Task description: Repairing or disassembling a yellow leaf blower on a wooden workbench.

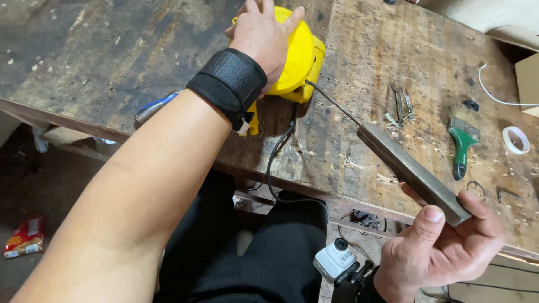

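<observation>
My left hand (pixel 263 35), with a black wrist wrap, presses down on a round yellow plastic power tool (pixel 300 59) that lies on a worn wooden workbench (pixel 393 50). A black cord (pixel 278 151) runs from the tool over the bench's front edge. My right hand (pixel 441 247) grips the square grey handle of a long screwdriver (pixel 412 171). Its thin shaft (pixel 331 101) reaches up and left, and its tip touches the yellow tool's side.
A green-handled paintbrush (pixel 461 143), a roll of clear tape (pixel 515 139), several loose screws (pixel 401 106) and a hex key (pixel 508 193) lie on the bench's right side. Blue-handled pliers (pixel 154 106) peek out behind my left forearm. A small white camera (pixel 335 259) sits below the bench.
</observation>
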